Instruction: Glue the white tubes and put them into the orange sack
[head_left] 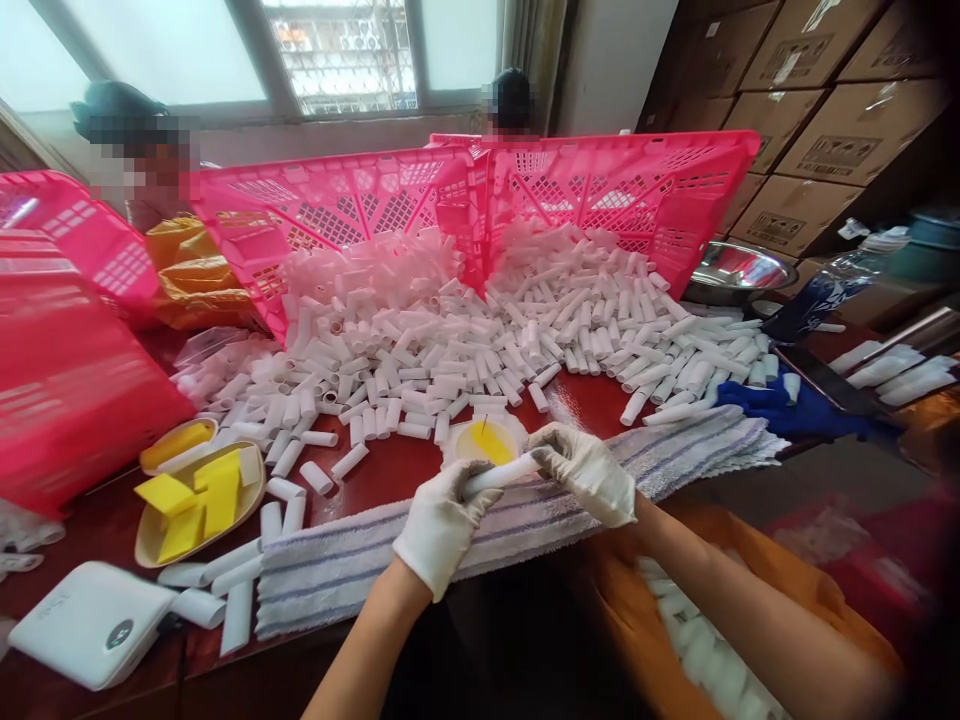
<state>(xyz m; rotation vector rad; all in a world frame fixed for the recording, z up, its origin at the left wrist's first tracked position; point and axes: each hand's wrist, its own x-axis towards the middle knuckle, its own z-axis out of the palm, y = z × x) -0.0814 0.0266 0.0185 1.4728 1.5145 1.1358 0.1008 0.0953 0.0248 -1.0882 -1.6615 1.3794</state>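
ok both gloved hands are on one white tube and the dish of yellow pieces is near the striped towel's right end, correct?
Not quite: in the head view the dish of yellow pieces is near the left end of the striped towel. The left hand and right hand are indeed on one white tube.

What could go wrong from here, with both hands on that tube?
The white tube might slip from the gloved left hand and right hand. The round dish sits close beyond them and could get bumped. The loose tubes near the front edge of the table could roll off.
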